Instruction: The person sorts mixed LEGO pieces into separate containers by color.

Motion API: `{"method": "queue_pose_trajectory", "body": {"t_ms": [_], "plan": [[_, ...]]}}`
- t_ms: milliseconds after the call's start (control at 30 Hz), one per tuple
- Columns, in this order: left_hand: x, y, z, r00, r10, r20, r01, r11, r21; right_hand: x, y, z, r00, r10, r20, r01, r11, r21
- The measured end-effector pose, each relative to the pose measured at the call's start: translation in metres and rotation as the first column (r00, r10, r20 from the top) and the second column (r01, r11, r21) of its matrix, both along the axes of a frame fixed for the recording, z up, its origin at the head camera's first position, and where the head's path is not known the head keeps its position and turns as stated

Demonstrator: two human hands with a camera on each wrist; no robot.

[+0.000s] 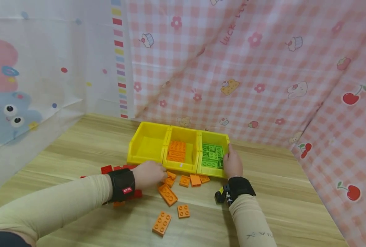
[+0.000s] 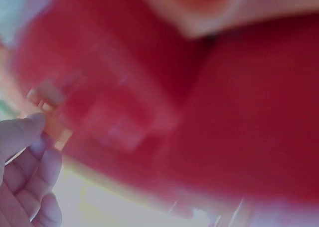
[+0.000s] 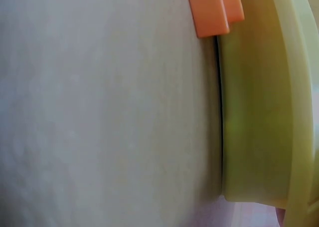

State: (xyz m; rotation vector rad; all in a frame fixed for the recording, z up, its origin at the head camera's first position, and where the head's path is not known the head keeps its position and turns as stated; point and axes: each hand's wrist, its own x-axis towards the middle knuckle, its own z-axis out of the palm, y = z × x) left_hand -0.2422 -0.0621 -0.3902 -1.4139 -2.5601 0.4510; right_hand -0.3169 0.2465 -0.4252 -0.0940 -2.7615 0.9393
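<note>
In the head view, three yellow bins stand joined in a row. The left bin [image 1: 150, 145] has nothing in it, the middle bin [image 1: 190, 156] holds orange bricks [image 1: 176, 151], and the right bin [image 1: 215, 137] holds green bricks [image 1: 212, 154]. My left hand [image 1: 149, 174] is in front of the bins. Its thumb and fingers pinch an orange toy brick [image 2: 59, 132] in the left wrist view, partly hidden by the fingertips. My right hand [image 1: 233, 163] grips the right bin's outer side wall; some of its fingers are hidden.
Loose orange bricks [image 1: 162, 223] lie on the wooden table [image 1: 278, 199] before the bins. Red bricks [image 1: 106, 169] lie around and partly under the left forearm, and loom large and blurred in the left wrist view. Patterned cloth [image 1: 217, 68] hangs behind and at both sides.
</note>
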Motion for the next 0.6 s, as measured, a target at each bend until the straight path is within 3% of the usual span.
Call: {"method": "queue_pose_trajectory", "body": {"t_ms": [67, 133, 200, 233, 267, 333, 433, 500, 567, 600], "plan": [[0.001, 0.000, 0.011, 0.997, -0.001, 0.072, -0.002, 0.999, 0.040, 0.000, 0.000, -0.001, 1.000, 0.001, -0.009, -0.001, 1.000, 0.006], [0.000, 0.000, 0.026, 0.978, 0.021, 0.205, -0.040, 0.995, 0.089, 0.000, 0.000, -0.001, 1.000, 0.003, -0.016, -0.003, 1.000, 0.007], [-0.002, 0.002, 0.042, 0.942, 0.029, 0.335, -0.077, 0.989, 0.130, 0.000, 0.001, 0.000, 1.000, 0.003, -0.011, -0.003, 1.000, 0.000], [-0.004, 0.005, 0.051, 0.914, 0.037, 0.404, -0.104, 0.984, 0.146, -0.001, 0.001, 0.000, 1.000, 0.002, -0.009, -0.002, 1.000, 0.001], [-0.006, 0.007, 0.059, 0.893, 0.037, 0.449, -0.121, 0.980, 0.160, -0.001, 0.001, 0.001, 1.000, 0.002, -0.005, -0.002, 1.000, 0.000], [-0.013, 0.013, 0.073, 0.868, 0.024, 0.495, -0.142, 0.969, 0.201, -0.002, 0.001, 0.001, 1.000, 0.003, -0.002, -0.003, 1.000, 0.001], [-0.031, 0.027, 0.082, 0.921, 0.029, 0.388, -0.144, 0.952, 0.269, -0.003, 0.001, 0.001, 1.000, 0.008, -0.014, -0.008, 1.000, 0.010], [-0.048, 0.037, 0.076, 0.962, 0.077, 0.263, -0.157, 0.941, 0.300, -0.002, 0.001, 0.001, 1.000, 0.010, -0.016, -0.010, 1.000, 0.007], [-0.065, 0.046, 0.066, 0.978, 0.159, 0.134, -0.193, 0.936, 0.293, -0.001, 0.001, 0.001, 1.000, 0.010, -0.012, -0.010, 1.000, 0.000], [-0.073, 0.049, 0.060, 0.977, 0.198, 0.081, -0.213, 0.937, 0.276, -0.001, 0.000, 0.001, 1.000, 0.009, -0.008, -0.009, 1.000, -0.005]]}}
